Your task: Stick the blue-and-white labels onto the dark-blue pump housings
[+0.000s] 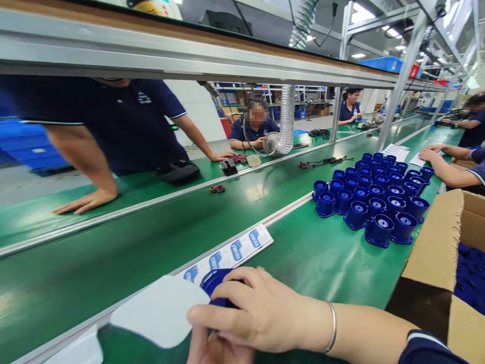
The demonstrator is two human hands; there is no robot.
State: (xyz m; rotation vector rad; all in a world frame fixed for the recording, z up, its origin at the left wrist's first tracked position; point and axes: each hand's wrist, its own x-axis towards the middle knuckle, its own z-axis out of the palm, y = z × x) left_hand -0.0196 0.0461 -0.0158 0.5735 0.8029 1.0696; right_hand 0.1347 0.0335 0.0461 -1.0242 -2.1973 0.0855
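My right hand (261, 308), with a metal bangle at the wrist, curls its fingers over a dark blue plastic housing (215, 279). Below it my left hand (220, 349) is partly in view, closed around the housing's underside, most of its fingers hidden. A white sheet with rounded corners (159, 311) meets my right fingertips; whether they pinch it cannot be made out. Just behind the housing lies a strip of blue-and-white printed labels (235, 251). Another piece of white paper (79, 349) is at the bottom left.
Several blue cup-shaped housings (379, 227) stand in rows at the right. A cardboard box (435, 242) of blue parts is beside the green bench (303, 253). A metal rail (189, 55) crosses above. Across the bench a co-worker (129, 121) leans on both hands; other people sit farther off.
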